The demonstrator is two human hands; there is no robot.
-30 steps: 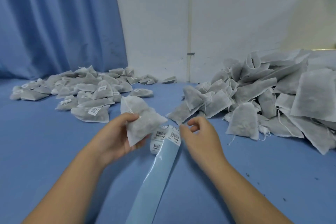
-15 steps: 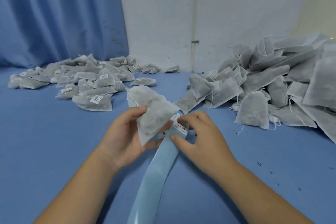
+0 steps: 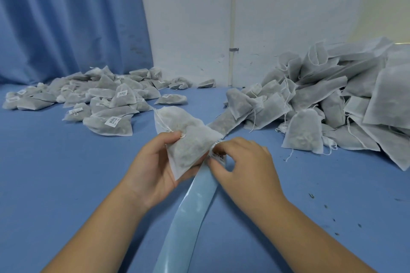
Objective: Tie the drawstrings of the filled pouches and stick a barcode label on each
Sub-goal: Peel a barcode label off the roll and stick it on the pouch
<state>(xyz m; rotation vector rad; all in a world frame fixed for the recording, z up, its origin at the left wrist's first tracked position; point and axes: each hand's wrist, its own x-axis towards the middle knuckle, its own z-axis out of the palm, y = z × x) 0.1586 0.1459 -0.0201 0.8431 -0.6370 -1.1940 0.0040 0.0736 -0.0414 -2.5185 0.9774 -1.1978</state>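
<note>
The left hand [image 3: 155, 168] held a filled pouch [image 3: 188, 139] just above the table [image 3: 55, 173], with the thumb over its front near the drawstring knot and the fingers curled behind it. The cord looked tied. The pouch's lower edge hung just beside the top of the strip [image 3: 190, 210], a long pale-blue backing that ran back toward the person.

The right hand [image 3: 244, 166] was curled over that top end. Thumb and forefinger pinched narrowly at a label [image 3: 218, 154]. The fingers hid most of it, so I could not tell whether it had lifted off the backing or was only being picked at.

A heap of labelled pouches [image 3: 106, 99] lay far left. A bigger heap of unlabelled ones [image 3: 321, 106] lay to the right.

The risks from here, as I judged them:
- The label might fold onto itself or cling to a fingertip, since a thin sticker gripped by one corner curls easily.
- The loose strip was not weighted down, so a peel could drag it along instead of freeing the label.
- The pouch was soft and lumpy. A label pressed over a bulge might wrinkle or lift at the edges, spoiling the barcode.
- The left hand's grip sat high near the knot, so pressing lower down could make the pouch swing or slip.
</note>
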